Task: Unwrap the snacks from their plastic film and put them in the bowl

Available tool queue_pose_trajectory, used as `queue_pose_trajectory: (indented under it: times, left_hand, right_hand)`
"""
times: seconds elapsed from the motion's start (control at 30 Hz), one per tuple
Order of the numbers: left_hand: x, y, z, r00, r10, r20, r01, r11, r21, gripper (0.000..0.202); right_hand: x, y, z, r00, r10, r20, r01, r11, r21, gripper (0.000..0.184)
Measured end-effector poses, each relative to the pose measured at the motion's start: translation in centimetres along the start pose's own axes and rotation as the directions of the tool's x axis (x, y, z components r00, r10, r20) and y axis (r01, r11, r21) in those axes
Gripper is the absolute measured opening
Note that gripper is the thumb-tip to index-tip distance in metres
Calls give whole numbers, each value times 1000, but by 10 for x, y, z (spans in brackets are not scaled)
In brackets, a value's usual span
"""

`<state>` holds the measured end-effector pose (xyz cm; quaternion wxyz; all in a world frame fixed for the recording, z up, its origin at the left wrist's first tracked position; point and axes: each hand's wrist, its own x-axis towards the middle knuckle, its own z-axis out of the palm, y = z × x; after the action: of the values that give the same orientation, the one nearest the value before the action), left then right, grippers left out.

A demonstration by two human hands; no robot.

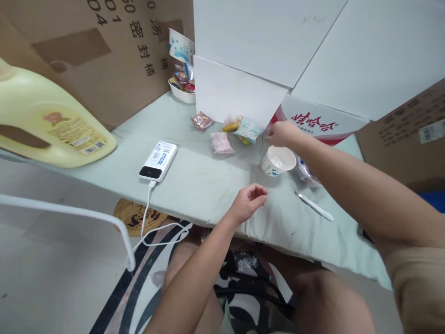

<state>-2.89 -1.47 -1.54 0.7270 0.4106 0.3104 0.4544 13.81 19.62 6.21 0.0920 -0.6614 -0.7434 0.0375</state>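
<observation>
My right hand [281,133] reaches past a small white paper cup [278,162] with blue print. Its fingers are pinched together, and whatever they hold, if anything, is hidden. Just left of those fingers lies a light-blue wrapped snack packet [248,131]. My left hand [248,202] hovers near the table's front edge with loosely curled fingers, a gap between thumb and forefinger, and nothing visible in it. The cup has something whitish inside. A pink packet [221,143], a yellow packet [232,123] and a brown packet [201,120] lie further left.
A white-handled scalpel-like tool [314,206] rests right of my left hand. A wrapped packet [308,174] sits under my right forearm. Leftward are a power bank [159,161] with its cable and a yellow jug [59,120]. White box flaps [239,88] and a snack-filled bowl [182,95] stand behind.
</observation>
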Motion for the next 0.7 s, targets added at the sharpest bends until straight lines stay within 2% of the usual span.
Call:
queue_pose_trajectory:
  times: [0.07,0.13,0.2,0.3,0.37,0.57,0.63,0.7]
  left_hand:
    - [3,-1,1,1000,-7,-10,7,1000,-13,24]
    - [7,-1,1,1000,-5,-25,5,1000,-20,22]
    - [10,-1,0,999,2,-36,-3,1000,-22,21]
    - [11,2,-2,999,7,-40,-7,1000,-13,19]
    - [10,4,-2,999,6,-44,-6,1000,2,19]
    - [12,3,-3,994,13,-106,-8,999,48,19]
    - [15,0,-2,992,12,-126,-9,1000,26,23]
    - [15,-1,-2,990,-6,-142,3,1000,-26,31]
  right_hand:
    - [8,-21,1,997,-13,71,21,994,-111,51]
    - [15,-38,10,989,2,149,20,989,-144,80]
    - [21,-46,23,978,29,206,-2,992,-130,92]
    - [24,-44,35,976,38,214,-8,990,-142,85]
    - [23,-40,32,984,11,176,18,987,-160,77]
    - [-7,-34,-13,994,-79,76,89,986,-141,68]
    - [-28,-31,-29,996,-88,18,89,992,-92,65]
    - [-62,-24,-38,993,-92,-74,92,996,-1,62]
